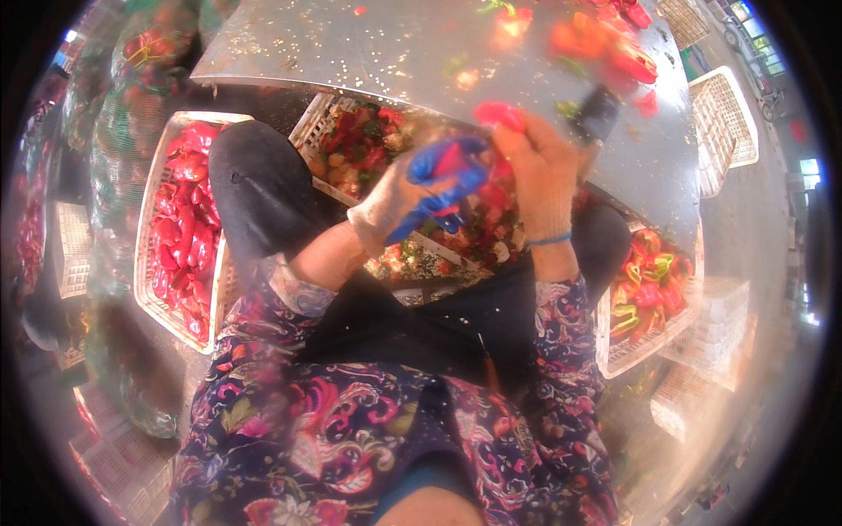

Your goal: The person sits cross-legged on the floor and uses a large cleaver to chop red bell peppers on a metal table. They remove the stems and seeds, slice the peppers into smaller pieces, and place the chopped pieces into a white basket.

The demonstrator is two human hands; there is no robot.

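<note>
My left hand (395,197) wears a pale knit glove with blue coated fingers. Its fingers curl around a blurred red pepper piece (450,161). My right hand (543,171), in a light knit glove with a blue band at the wrist, is just to the right. Its thumb and fingers pinch a red pepper (498,117). A dark, flat object (597,113) juts out past the right hand; blur hides what it is and whether that hand holds it. Below both hands stand white plastic crates (309,135) with pepper scraps and seeds (368,144).
A metal table (289,46), strewn with seeds, bears red and orange peppers (592,39). Crates of red peppers (189,223) and mixed peppers (648,283) stand left and right. Green mesh sacks (128,151) rise at left. Further crates (723,118) stand at right.
</note>
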